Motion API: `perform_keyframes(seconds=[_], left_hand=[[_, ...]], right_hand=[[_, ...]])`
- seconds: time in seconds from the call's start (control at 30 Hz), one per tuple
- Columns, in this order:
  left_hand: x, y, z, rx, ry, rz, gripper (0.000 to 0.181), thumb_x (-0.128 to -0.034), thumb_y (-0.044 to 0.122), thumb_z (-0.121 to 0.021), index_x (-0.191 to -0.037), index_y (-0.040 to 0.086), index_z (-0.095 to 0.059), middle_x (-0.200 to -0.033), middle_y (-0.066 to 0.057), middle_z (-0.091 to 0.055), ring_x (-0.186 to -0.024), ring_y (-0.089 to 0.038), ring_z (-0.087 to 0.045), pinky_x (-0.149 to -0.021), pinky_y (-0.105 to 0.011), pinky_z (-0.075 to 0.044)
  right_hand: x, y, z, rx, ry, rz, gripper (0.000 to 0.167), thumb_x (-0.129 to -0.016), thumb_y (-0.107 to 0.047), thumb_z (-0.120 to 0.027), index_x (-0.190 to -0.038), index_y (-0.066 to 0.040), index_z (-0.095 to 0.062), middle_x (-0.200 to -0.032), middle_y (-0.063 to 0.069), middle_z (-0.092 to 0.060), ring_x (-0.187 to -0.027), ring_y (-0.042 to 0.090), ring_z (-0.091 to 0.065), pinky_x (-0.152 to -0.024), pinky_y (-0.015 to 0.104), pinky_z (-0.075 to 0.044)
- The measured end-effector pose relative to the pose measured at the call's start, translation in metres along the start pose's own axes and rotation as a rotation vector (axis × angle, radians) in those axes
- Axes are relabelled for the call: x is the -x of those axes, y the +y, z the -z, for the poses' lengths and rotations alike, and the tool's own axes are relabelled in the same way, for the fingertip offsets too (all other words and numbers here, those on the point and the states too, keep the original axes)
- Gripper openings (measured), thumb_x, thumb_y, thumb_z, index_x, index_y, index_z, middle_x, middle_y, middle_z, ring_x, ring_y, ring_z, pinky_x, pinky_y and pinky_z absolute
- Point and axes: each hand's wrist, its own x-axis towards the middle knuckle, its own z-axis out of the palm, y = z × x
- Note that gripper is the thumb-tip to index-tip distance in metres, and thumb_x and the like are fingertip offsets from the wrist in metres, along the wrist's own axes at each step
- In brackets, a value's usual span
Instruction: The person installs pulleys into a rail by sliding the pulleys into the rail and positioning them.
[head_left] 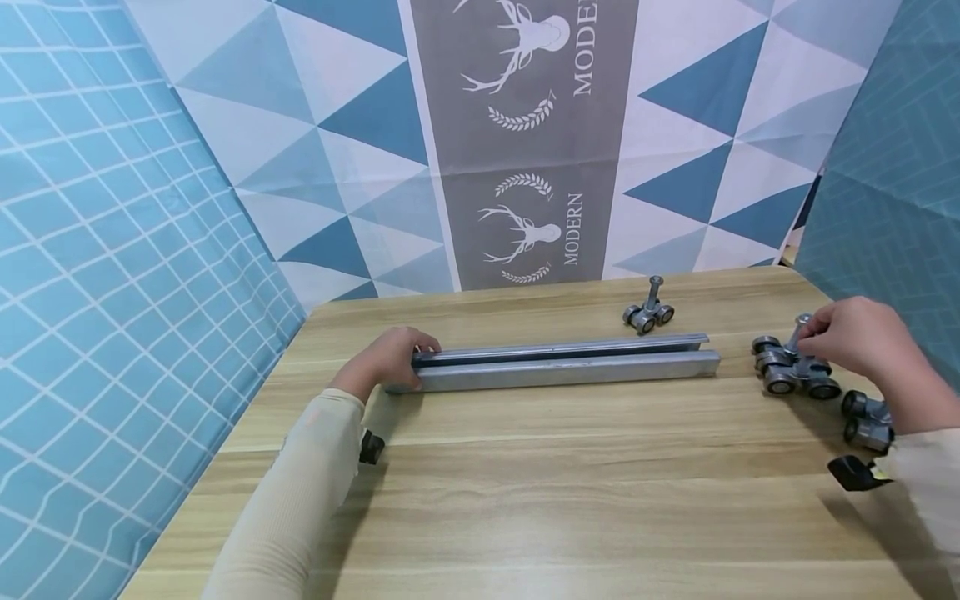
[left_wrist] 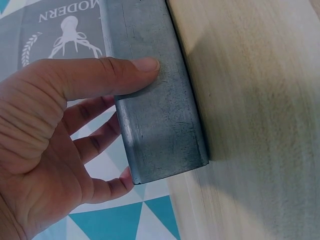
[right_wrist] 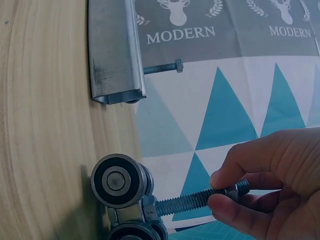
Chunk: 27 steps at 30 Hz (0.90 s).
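metal rail [head_left: 562, 372], gripped by left hand [head_left: 386, 358]; right hand [head_left: 862, 337] pinches trolley bolt [right_wrist: 185, 202] near table [head_left: 562, 483]'s right edge; backdrop [head_left: 510, 154]: "modern".

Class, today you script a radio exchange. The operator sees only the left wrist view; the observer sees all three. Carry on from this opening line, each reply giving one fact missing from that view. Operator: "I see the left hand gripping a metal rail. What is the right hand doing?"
Observer: The right hand pinches the threaded bolt of a wheeled trolley.

Operator: My view shows a solid face of the metal rail. Is there an opening anywhere?

Observer: Yes, the head view shows a long slot along its top.

Operator: Is anything standing behind the rail?

Observer: A second trolley, bolt pointing up, stands beyond it, towards the right end.
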Motion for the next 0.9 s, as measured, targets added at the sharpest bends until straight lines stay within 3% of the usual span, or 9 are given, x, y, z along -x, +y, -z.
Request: perform_keyframes(seconds=[0.13,0.4,0.9], left_hand=[[0.001,0.002,0.002,0.006,0.003,0.004,0.058,-0.0608,-0.002,-0.085,-0.116,0.008,-0.069,-0.104,-0.009,-0.066,-0.096,-0.026,-0.060,-0.087,-0.044,-0.048],[0.001,0.001,0.001,0.000,0.001,0.002,0.059,-0.0612,-0.001,-0.086,-0.117,0.008,-0.069,-0.105,-0.010,-0.067,-0.098,-0.028,-0.060,-0.088,-0.044,-0.048],[-0.001,-0.002,-0.002,0.000,0.008,0.004,0.061,-0.0588,-0.001,-0.087,-0.116,0.008,-0.070,-0.105,-0.009,-0.067,-0.099,-0.027,-0.060,-0.088,-0.044,-0.048]], right_hand=[[-0.002,-0.006,0.001,-0.002,0.009,0.004,0.013,-0.084,-0.008,-0.063,-0.074,0.000,-0.066,-0.061,0.003,-0.058,-0.057,0.023,-0.047,-0.053,0.036,-0.036],[-0.008,-0.015,0.004,-0.011,-0.016,0.018,0.018,-0.083,-0.010,-0.067,-0.089,0.006,-0.070,-0.071,0.006,-0.064,-0.063,0.025,-0.052,-0.052,0.036,-0.040],[-0.022,-0.035,0.001,-0.022,-0.039,0.072,0.017,-0.082,-0.008,-0.067,-0.088,0.007,-0.071,-0.077,0.012,-0.066,-0.066,0.027,-0.056,-0.057,0.044,-0.047]])
